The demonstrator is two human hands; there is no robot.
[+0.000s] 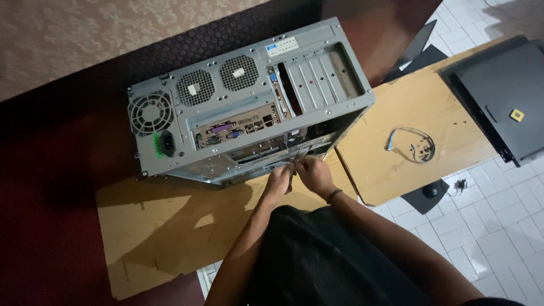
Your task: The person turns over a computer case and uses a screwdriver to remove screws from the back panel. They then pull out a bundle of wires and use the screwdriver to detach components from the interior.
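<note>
I had my left hand (277, 182) and right hand (313, 174) pinched together on thin cables (294, 160) at the open side of the grey computer case (249, 102) on the cardboard (164, 226), seemingly mid-unplugging, needing careful tugs.

A white rectangular label with a blue corner (281, 45) sits along the top edge of the computer case's rear panel (249, 107), two small white stickers (238, 72) cover the fan grilles, and a yellow square sticker (516, 115) marks the black panel (504, 96).
</note>
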